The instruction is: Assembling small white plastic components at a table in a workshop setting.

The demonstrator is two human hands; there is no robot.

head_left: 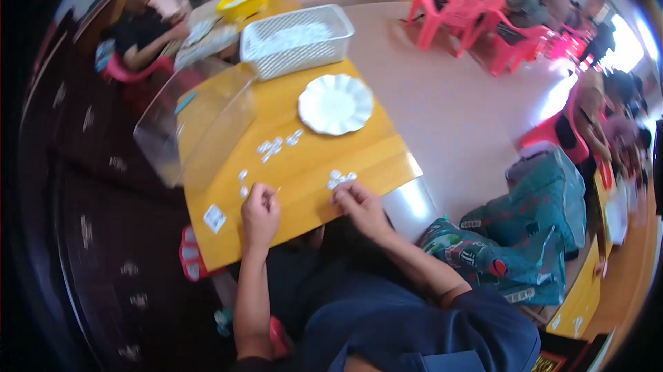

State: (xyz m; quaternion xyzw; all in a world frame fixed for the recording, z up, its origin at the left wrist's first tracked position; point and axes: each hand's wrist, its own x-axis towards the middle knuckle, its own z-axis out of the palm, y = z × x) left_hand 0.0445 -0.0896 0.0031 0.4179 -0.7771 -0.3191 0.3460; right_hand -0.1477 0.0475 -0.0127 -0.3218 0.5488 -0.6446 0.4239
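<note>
My left hand is closed in a pinch above the near part of the yellow table. Whatever lies between its fingertips is too small to make out. Curled beside a small heap of white round pieces, my right hand has its thumb and fingertips drawn together at the heap's near side; what they grip is hidden. Farther in, a scattered group of similar pieces lies on the tabletop, and a couple more rest just beyond my left hand. A white scalloped plate stands past the right-hand heap.
A white mesh basket holds many white pieces at the back, near a yellow basin. To the left is a clear plastic bin; a small white square packet lies nearby. Green bags stand right. A person sits far left.
</note>
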